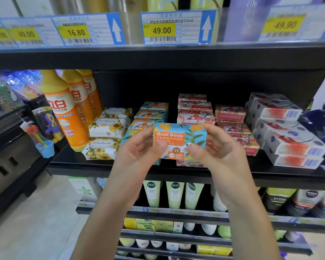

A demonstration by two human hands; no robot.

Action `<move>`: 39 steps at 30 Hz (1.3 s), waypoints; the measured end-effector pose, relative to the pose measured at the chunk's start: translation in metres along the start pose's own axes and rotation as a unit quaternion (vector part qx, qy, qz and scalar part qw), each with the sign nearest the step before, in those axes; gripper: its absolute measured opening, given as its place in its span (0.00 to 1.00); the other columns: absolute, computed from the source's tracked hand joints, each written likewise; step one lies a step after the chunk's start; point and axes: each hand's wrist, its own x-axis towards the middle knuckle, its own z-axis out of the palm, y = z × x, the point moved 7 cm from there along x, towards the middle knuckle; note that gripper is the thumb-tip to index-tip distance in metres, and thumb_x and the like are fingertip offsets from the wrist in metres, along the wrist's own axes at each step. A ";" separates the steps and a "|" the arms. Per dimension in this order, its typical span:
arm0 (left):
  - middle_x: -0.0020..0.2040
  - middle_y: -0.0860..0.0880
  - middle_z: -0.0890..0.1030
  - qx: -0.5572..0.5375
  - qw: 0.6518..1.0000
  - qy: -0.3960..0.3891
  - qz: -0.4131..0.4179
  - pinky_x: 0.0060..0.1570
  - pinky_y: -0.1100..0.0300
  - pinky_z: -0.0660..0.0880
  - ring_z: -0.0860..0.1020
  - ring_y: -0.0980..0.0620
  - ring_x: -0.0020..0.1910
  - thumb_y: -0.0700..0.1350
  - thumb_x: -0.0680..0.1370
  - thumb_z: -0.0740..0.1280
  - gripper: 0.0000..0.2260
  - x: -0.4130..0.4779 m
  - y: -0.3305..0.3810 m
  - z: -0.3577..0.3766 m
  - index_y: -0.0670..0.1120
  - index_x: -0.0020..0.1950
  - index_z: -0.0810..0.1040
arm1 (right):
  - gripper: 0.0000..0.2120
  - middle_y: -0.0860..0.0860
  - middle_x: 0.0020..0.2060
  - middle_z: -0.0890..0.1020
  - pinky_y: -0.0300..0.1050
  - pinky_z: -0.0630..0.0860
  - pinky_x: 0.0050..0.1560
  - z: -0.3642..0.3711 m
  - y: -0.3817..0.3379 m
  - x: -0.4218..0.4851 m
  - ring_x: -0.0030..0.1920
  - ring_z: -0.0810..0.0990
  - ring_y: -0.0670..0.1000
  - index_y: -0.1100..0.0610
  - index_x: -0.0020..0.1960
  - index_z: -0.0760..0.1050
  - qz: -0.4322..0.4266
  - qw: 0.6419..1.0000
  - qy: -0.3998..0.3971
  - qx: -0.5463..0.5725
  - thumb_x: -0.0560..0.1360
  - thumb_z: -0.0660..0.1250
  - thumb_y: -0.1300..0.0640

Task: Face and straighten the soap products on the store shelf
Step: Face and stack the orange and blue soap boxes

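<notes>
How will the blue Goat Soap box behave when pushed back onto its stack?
The Goat Soap box, pinched between left hand and right hand, looks like thin card: probably stiff but dentable. Flat faces should sit without rolling. Glossy print may slide on the matching stack.

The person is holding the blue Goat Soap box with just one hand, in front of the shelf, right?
Not quite. The head view shows both hands on it: the left hand and the right hand each pinch a side of the blue Goat Soap box, in front of the shelf.
</notes>
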 end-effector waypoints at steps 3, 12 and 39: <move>0.60 0.49 0.85 0.008 1.000 -0.002 -0.008 0.65 0.50 0.76 0.81 0.51 0.63 0.53 0.74 0.73 0.19 -0.002 -0.004 0.001 0.51 0.63 0.82 | 0.24 0.52 0.55 0.86 0.44 0.83 0.47 -0.001 -0.002 -0.005 0.56 0.85 0.53 0.54 0.63 0.79 -0.023 1.000 -0.003 0.007 0.68 0.77 0.61; 0.57 0.45 0.86 -0.066 0.997 0.006 -0.045 0.58 0.55 0.81 0.84 0.48 0.58 0.53 0.75 0.75 0.22 -0.011 -0.012 0.005 0.41 0.63 0.79 | 0.22 0.52 0.57 0.85 0.48 0.81 0.59 0.004 0.003 -0.014 0.62 0.82 0.53 0.46 0.58 0.82 -0.064 0.998 -0.024 -0.004 0.68 0.77 0.64; 0.61 0.48 0.85 -0.066 0.996 0.043 -0.030 0.67 0.47 0.75 0.81 0.48 0.64 0.52 0.65 0.78 0.34 -0.024 -0.031 0.005 0.47 0.70 0.77 | 0.24 0.54 0.55 0.87 0.53 0.81 0.59 -0.005 0.029 -0.023 0.54 0.86 0.55 0.58 0.63 0.80 0.101 0.995 -0.015 0.012 0.71 0.75 0.48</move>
